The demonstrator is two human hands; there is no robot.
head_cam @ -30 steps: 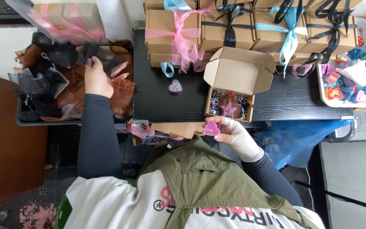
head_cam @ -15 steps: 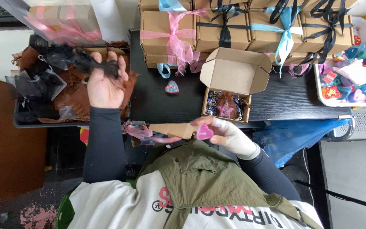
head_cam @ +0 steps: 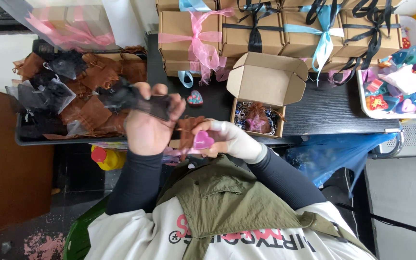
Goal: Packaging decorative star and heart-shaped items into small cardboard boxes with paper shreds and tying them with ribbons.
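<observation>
My left hand [head_cam: 148, 127] holds a black mesh pouch [head_cam: 138, 102] up in front of me, close to my chest. My right hand [head_cam: 227, 139], in a white glove, grips a pink heart-shaped piece [head_cam: 202, 140] just right of the left hand. Behind them an open cardboard box [head_cam: 261, 94] stands on the black table [head_cam: 328, 110], with a pink item on shredded filler inside. A small heart with a blue rim [head_cam: 194, 98] lies on the table left of that box.
A dark tray [head_cam: 30, 139] of brown and black pouches sits at the left. Ribbon-tied cardboard boxes [head_cam: 266, 29] line the back. A white tray [head_cam: 362, 96] of coloured shapes is at the right. A yellow bottle [head_cam: 104, 158] is below the tray.
My left hand has lifted a black pouch out of the tray and brought it toward my chest. My right hand with the pink heart moved left to meet it.
</observation>
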